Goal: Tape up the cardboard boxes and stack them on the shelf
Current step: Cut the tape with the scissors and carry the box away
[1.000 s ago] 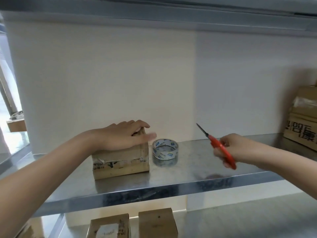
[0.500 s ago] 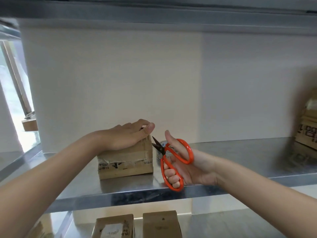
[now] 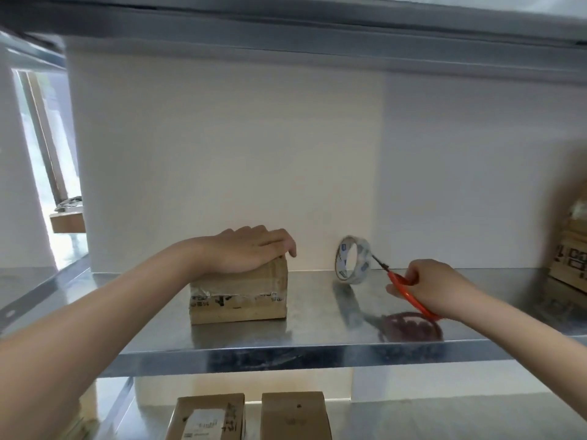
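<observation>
My left hand (image 3: 251, 249) lay flat, fingers relaxed, on the taped cardboard box (image 3: 238, 296), box sat on the metal shelf (image 3: 317, 331), my right hand (image 3: 435, 287) gripped orange scissors (image 3: 403, 282), blade tips touched the tape roll (image 3: 352, 260), roll stood on edge right of the box

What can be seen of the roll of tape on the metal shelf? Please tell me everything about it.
The roll of tape is a ring of clear, glossy tape on a white core with blue print. It stands on edge, tilted, on the metal shelf near the back wall, right of the cardboard box and apart from it. The dark tip of the orange scissors, gripped by the right hand, meets its right side; real contact is likely but unsure.
</observation>
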Available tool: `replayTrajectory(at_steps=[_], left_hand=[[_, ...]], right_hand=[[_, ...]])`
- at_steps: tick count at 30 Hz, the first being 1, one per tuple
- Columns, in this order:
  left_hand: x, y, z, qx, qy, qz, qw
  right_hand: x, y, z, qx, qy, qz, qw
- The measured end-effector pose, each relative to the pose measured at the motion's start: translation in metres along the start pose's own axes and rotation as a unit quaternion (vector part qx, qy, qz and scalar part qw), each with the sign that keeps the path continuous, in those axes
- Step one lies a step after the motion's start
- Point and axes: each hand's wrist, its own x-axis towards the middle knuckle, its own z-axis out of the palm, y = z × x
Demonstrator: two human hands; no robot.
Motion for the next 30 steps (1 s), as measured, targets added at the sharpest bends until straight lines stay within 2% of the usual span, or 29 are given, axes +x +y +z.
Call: replayTrajectory(at_steps=[1, 4, 6, 10, 18, 19, 20, 21, 23, 25, 27, 30], left_hand=[[0.0, 0.0, -0.001, 0.011, -0.008, -0.002, 1.0], [0.0, 0.0, -0.002, 0.017, -0.011, -0.013, 1.0], [-0.001, 0.001, -0.002, 0.018, -0.01, -0.01, 1.0], [-0.003, 0.001, -0.002, 0.017, 0.001, -0.009, 1.0], [-0.005, 0.011, -0.003, 0.033, 0.0, 0.002, 0.999], [-0.005, 0.008, -0.002, 0.022, 0.015, 0.011, 1.0], [-0.007, 0.004, -0.002, 0.018, 0.063, 0.03, 0.997], [-0.01, 0.0, -0.002, 0.021, 0.144, 0.044, 0.988], [-0.023, -0.009, -0.004, -0.004, 0.319, 0.039, 0.947], [-0.04, -0.021, -0.003, -0.119, 0.423, 0.0, 0.898], [-0.052, -0.036, 0.003, -0.204, 0.447, -0.064, 0.869], [-0.055, -0.054, 0.031, -0.309, 0.381, -0.148, 0.859]], right_hand=[[0.001, 0.009, -0.001, -0.006, 0.004, 0.002, 1.0], [0.002, 0.02, -0.001, 0.054, -0.048, 0.0, 0.997], [0.001, 0.022, 0.003, 0.05, -0.038, 0.003, 0.998], [-0.004, 0.029, 0.002, -0.015, -0.003, 0.014, 1.0], [-0.017, 0.03, -0.011, -0.151, -0.072, 0.006, 0.986], [-0.018, 0.023, -0.014, -0.179, -0.062, -0.004, 0.982], [-0.017, 0.015, -0.017, -0.181, -0.026, -0.026, 0.983], [-0.017, 0.003, -0.019, -0.139, 0.025, -0.056, 0.988], [-0.018, -0.031, -0.017, 0.047, 0.097, -0.114, 0.988], [-0.021, -0.075, -0.008, 0.216, 0.082, -0.142, 0.963], [-0.026, -0.116, 0.009, 0.301, 0.023, -0.154, 0.941], [-0.031, -0.167, 0.041, 0.387, -0.055, -0.145, 0.909]])
